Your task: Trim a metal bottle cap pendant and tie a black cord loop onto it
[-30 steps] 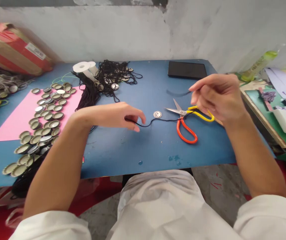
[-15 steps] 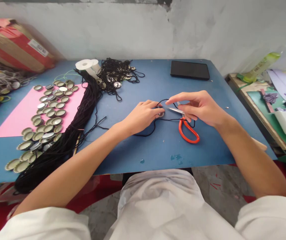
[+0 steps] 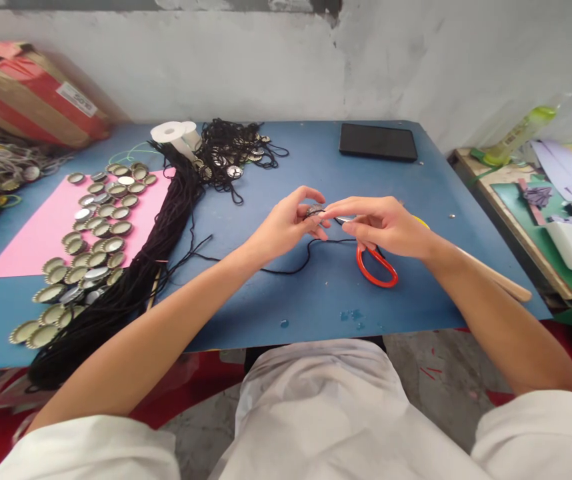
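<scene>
My left hand is closed around a metal bottle cap, lifted a little off the blue table. Its fingers partly cover the cap. Black cord runs from the strands on the left, under my left wrist, towards my right hand. My right hand meets the left at the cap, its fingers bent on the cord there; the exact grip is partly hidden. Beneath the right hand lie scissors with red handles, their blades mostly covered by the fingers.
On the left, a thick bundle of black cords crosses pink paper bearing many bottle caps. Behind stand white rolls near tangled corded caps. A black phone lies at the back; a wooden stick is right.
My left hand has raised the cap off the table and turned its fingers upward. My right hand has moved left and down, bringing its fingertips to the cap.
</scene>
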The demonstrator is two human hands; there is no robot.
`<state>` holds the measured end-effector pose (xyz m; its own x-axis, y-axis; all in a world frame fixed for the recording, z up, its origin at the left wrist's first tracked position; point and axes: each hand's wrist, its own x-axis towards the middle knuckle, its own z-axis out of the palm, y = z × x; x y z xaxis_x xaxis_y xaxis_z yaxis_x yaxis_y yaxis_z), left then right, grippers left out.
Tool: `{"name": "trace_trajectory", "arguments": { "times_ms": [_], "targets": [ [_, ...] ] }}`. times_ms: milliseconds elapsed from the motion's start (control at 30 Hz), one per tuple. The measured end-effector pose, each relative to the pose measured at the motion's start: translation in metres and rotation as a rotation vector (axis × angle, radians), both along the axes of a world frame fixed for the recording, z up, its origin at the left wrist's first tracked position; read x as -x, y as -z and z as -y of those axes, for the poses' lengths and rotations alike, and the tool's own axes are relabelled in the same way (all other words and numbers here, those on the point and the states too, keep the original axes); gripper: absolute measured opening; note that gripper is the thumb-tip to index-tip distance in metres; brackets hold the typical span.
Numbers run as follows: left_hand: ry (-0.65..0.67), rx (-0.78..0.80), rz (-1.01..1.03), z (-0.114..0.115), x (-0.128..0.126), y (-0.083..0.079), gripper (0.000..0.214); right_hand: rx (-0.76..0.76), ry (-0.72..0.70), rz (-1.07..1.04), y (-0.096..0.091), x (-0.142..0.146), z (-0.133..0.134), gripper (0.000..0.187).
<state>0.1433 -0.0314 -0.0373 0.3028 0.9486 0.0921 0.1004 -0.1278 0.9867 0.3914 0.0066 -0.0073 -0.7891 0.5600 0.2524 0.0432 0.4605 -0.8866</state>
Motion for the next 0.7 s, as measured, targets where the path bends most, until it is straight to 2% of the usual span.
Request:
{"name": "trace_trajectory", "arguments": {
  "times_ms": [167,467,700],
  "targets": [
    [0.036,0.016,0.079,0.003,-0.002,-0.0044,0.033,-0.197,0.122,0.058,0.0069,0.0036,-0.0017,0.031],
    [-0.002,0.057,0.12,0.0048,-0.0014,-0.0059,0.04,-0.24,0.209,0.098,0.0041,-0.0006,-0.0031,0.028],
    [-0.071,0.067,0.144,0.0041,-0.0013,-0.004,0.029,-0.272,0.239,0.14,0.0057,-0.0004,-0.0036,0.029]
  ]
}}
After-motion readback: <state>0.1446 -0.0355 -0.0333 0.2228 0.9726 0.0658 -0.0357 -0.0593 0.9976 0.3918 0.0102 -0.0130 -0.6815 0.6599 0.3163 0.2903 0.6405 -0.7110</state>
